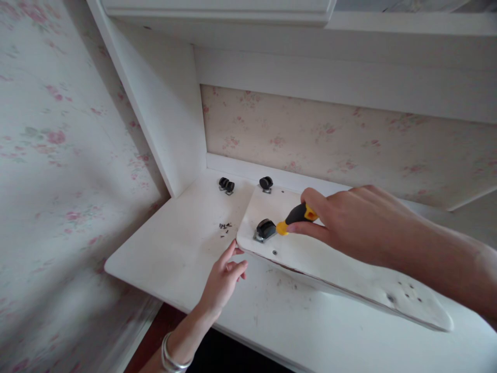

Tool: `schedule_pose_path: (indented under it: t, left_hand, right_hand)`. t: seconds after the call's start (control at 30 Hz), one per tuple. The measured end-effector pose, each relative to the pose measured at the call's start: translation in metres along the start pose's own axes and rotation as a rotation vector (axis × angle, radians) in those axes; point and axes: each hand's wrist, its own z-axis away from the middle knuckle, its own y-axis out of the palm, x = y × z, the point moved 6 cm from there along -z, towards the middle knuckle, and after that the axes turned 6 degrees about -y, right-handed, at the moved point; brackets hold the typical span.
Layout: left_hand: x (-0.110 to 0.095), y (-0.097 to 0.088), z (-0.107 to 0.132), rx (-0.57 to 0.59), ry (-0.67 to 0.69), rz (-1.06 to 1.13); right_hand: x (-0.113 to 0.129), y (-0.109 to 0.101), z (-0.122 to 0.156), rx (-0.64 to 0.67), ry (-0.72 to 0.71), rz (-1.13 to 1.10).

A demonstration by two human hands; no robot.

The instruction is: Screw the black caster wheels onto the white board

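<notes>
My right hand (349,217) is closed round a screwdriver (297,216) with a yellow and black handle. The tool slants down to the left, its tip at the base of a black caster wheel (266,228) on the white board (330,261). The metal mounting plate of this caster lies against the board near its left end. My left hand (221,282) holds the board's near left corner with its fingertips, thumb apart from the edge. Another caster (266,183) stands at the board's far left corner. Exactly where the screwdriver tip sits is hidden.
Several small dark screws (224,227) lie on the white desk (171,248) left of the board. Two loose casters (227,185) stand behind them. A side panel (163,98) rises at the left, and a shelf (330,62) overhangs the back. Holes (409,291) mark the board's right end.
</notes>
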Motion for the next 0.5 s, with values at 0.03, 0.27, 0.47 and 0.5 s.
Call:
schedule_pose_path:
  t: [0.03,0.27,0.47,0.5]
  left_hand:
    - [-0.0002,0.0004,0.0006,0.001,0.002,-0.002]
    - [0.0017,0.0028,0.0014,0.017,0.010,-0.012]
    - [0.0018,0.0002,0.0031,-0.004,0.009,-0.055]
    - [0.0020,-0.0002,0.0036,-0.004,0.003,-0.057]
  right_hand:
    - [0.0025,-0.0023,-0.0004,-0.011,-0.001,0.023]
    - [0.0103,-0.0099,-0.0028,-0.031,0.166,0.009]
    - [0.0099,-0.0096,0.0034,0.007,0.103,-0.222]
    - [0.0108,-0.0092,0.0041,0.014,0.041,-0.292]
